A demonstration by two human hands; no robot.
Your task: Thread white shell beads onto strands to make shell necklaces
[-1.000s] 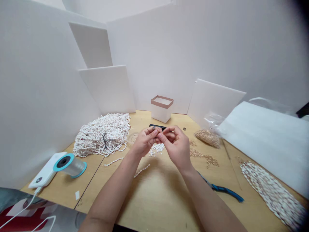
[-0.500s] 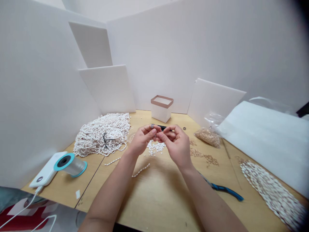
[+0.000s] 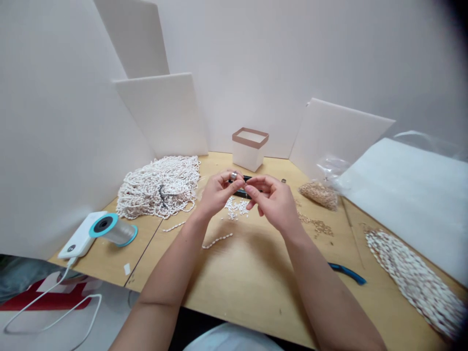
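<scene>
Your left hand (image 3: 219, 192) and right hand (image 3: 274, 201) curl half-closed, fingertips almost meeting; what they pinch can't be told; a metal ring (image 3: 234, 175) sits at the left fingertips, above rough white shell beads (image 3: 234, 207) on the pale wooden table (image 3: 234, 292).

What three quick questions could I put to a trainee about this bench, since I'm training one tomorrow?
1. What lies on its side beside the white corded device?
2. True or false: the blue-handled pliers lie to the right of the right hand in this view.
3. Which is nearer the left hand: the tangled white bead strands or the loose white beads?

Key:
1. A spool of clear thread with teal flanges
2. True
3. The loose white beads
</scene>
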